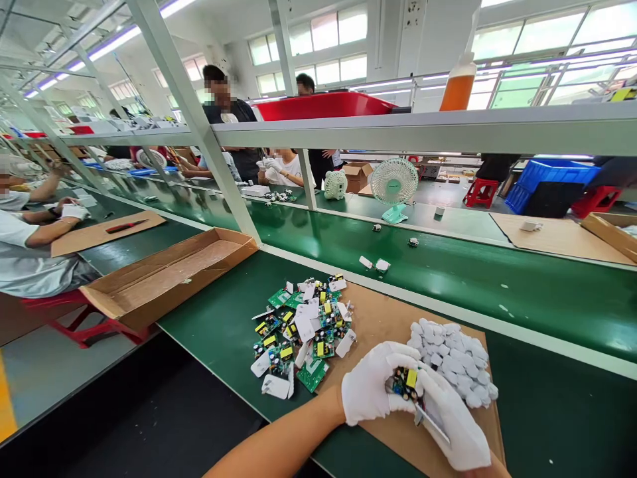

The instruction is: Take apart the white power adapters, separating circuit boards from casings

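White gloves cover both of my hands, which meet over a cardboard sheet (371, 315). My left hand (375, 384) has its fingers closed round a small circuit board (405, 383) with a yellow component. From the right, my right hand (450, 415) touches the same board, fingers closed, with a flat white piece (432, 423) held beneath it. Left of my hands lies a pile of circuit boards and white plug plates (303, 325). Small white round pieces (450, 358) are heaped just beyond my right hand.
An open cardboard box (169, 275) stands at the left. Past the bench runs a green conveyor (448, 272) carrying a few small parts. A mint fan (395, 182) stands on its far side. A metal shelf (423, 133) crosses above. Other people sit at left and across.
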A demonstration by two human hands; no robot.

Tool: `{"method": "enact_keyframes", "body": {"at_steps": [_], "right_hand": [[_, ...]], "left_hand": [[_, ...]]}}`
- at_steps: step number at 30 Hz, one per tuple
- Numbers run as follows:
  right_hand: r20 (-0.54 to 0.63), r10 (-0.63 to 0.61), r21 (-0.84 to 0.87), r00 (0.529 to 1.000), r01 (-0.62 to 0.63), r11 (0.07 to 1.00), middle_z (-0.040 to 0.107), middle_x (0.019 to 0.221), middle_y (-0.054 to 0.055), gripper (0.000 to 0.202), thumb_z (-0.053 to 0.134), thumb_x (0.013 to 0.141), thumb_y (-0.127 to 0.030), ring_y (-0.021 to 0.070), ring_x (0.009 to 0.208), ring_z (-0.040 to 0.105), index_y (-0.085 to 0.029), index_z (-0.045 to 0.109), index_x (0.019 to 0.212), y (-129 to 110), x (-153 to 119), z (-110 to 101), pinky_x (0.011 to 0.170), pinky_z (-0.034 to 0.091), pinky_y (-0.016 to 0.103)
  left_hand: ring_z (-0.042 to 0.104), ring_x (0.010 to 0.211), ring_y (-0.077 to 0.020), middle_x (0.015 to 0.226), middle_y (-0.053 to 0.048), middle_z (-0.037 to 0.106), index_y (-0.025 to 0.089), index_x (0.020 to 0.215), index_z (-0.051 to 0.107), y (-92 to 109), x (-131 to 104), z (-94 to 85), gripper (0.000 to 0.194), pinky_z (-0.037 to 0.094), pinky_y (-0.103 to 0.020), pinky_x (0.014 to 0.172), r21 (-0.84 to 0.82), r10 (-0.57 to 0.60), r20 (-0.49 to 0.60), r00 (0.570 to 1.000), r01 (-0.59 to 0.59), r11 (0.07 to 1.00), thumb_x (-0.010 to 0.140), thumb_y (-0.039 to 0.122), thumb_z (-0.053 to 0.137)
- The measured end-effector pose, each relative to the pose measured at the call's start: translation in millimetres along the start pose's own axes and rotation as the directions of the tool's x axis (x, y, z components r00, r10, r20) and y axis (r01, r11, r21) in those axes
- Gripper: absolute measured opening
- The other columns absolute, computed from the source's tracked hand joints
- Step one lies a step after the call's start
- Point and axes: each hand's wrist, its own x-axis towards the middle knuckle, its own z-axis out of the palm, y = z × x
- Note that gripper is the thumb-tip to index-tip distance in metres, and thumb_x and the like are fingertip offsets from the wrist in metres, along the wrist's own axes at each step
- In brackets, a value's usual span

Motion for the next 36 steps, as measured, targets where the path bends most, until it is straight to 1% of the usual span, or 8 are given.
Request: {"method": "enact_keyframes", "body": {"at_steps": [4, 9, 14, 19, 23, 25, 30, 36], "right_hand": [[0.042, 0.033, 0.058, 0.999, -0.035, 0.998, 0.065, 0.118, 0.008, 0.027, 0.055, 0.09, -0.039, 0.0191, 0.102, 0.063, -0.024, 0.063, 0.111, 0.2, 1.5, 1.0, 0.086, 0.054, 0.039], [0.093, 0.094, 0.16, 0.991, -0.108, 0.981, 0.073, 0.103, 0.007, 0.037, 0.051, 0.089, -0.048, 0.0163, 0.09, 0.07, -0.017, 0.069, 0.1, -6.5, 9.9, 1.1, 0.084, 0.057, 0.033], [0.17, 0.165, 0.327, 0.972, -0.214, 0.921, 0.07, 0.112, 0.007, 0.038, 0.058, 0.081, -0.054, 0.024, 0.101, 0.067, -0.03, 0.068, 0.11, -26.1, 20.0, 6.7, 0.083, 0.058, 0.035], [0.384, 0.348, 0.695, 0.855, -0.516, 0.501, 0.068, 0.116, 0.009, 0.049, 0.072, 0.069, -0.053, 0.0309, 0.108, 0.063, -0.026, 0.068, 0.109, -53.5, 23.5, 7.9, 0.09, 0.053, 0.043], [0.434, 0.422, 0.788, 0.796, -0.562, 0.252, 0.065, 0.124, 0.004, 0.033, 0.072, 0.074, -0.035, 0.0268, 0.116, 0.058, -0.031, 0.068, 0.106, -58.4, 17.7, 5.1, 0.098, 0.047, 0.042], [0.418, 0.401, 0.776, 0.815, -0.55, 0.309, 0.063, 0.126, 0.004, 0.033, 0.066, 0.079, -0.038, 0.0264, 0.115, 0.059, -0.031, 0.066, 0.111, -53.1, 14.6, 6.5, 0.097, 0.048, 0.043], [0.189, 0.255, 0.335, 0.948, -0.306, 0.891, 0.065, 0.122, 0.006, 0.042, 0.068, 0.074, -0.049, 0.0292, 0.115, 0.058, -0.03, 0.067, 0.111, -29.4, 12.0, 6.1, 0.094, 0.052, 0.043], [0.129, -0.076, -0.068, 0.989, 0.085, 0.994, 0.067, 0.114, 0.006, 0.033, 0.059, 0.085, -0.046, 0.0241, 0.102, 0.064, -0.03, 0.064, 0.112, -18.9, 20.2, -5.4, 0.086, 0.055, 0.04]], "left_hand": [[0.052, 0.118, -0.0268, 0.124, -0.013, 0.057, 0.023, 0.12, 0.049, -0.7, 1.7, -1.4, 0.063, 0.042, -0.04, 0.1, 0.045, 0.019, 0.089, 0.996, -0.023, 0.999, 0.067, 0.045, 0.076], [0.056, 0.113, -0.0255, 0.12, -0.011, 0.059, 0.025, 0.116, 0.054, -2.1, 2.2, -2.4, 0.063, 0.045, -0.039, 0.097, -0.069, 0.022, -0.062, 0.998, -0.026, 0.997, 0.062, 0.042, 0.08], [0.055, 0.113, -0.0265, 0.118, -0.011, 0.059, 0.023, 0.113, 0.055, -2.4, -1.3, 0.0, 0.062, 0.045, -0.04, 0.096, -0.108, -0.07, -0.099, 0.993, 0.06, 0.992, 0.059, 0.037, 0.083], [0.056, 0.112, -0.0263, 0.117, -0.011, 0.059, 0.024, 0.114, 0.056, -1.8, -2.2, 2.0, 0.063, 0.045, -0.041, 0.096, -0.142, -0.062, -0.104, 0.993, 0.046, 0.989, 0.059, 0.035, 0.084], [0.056, 0.112, -0.0269, 0.116, -0.011, 0.06, 0.023, 0.113, 0.057, -2.6, -1.7, 2.9, 0.061, 0.045, -0.041, 0.096, -0.18, -0.082, -0.102, 0.991, 0.063, 0.982, 0.059, 0.037, 0.083], [0.057, 0.111, -0.0272, 0.116, -0.011, 0.06, 0.022, 0.112, 0.058, -3.6, -1.6, 3.4, 0.061, 0.046, -0.041, 0.096, -0.203, -0.103, -0.102, 0.989, 0.08, 0.976, 0.059, 0.04, 0.083], [0.056, 0.111, -0.0269, 0.115, -0.011, 0.06, 0.023, 0.113, 0.058, -4.5, -1.4, 4.1, 0.061, 0.044, -0.041, 0.097, -0.163, -0.068, -0.115, 0.991, 0.049, 0.985, 0.06, 0.037, 0.083], [0.058, 0.107, -0.0259, 0.113, -0.012, 0.062, 0.02, 0.112, 0.06, -2.4, -0.5, 6.8, 0.065, 0.045, -0.039, 0.095, -0.267, -0.118, -0.141, 0.983, 0.077, 0.961, 0.058, 0.048, 0.081]]}}
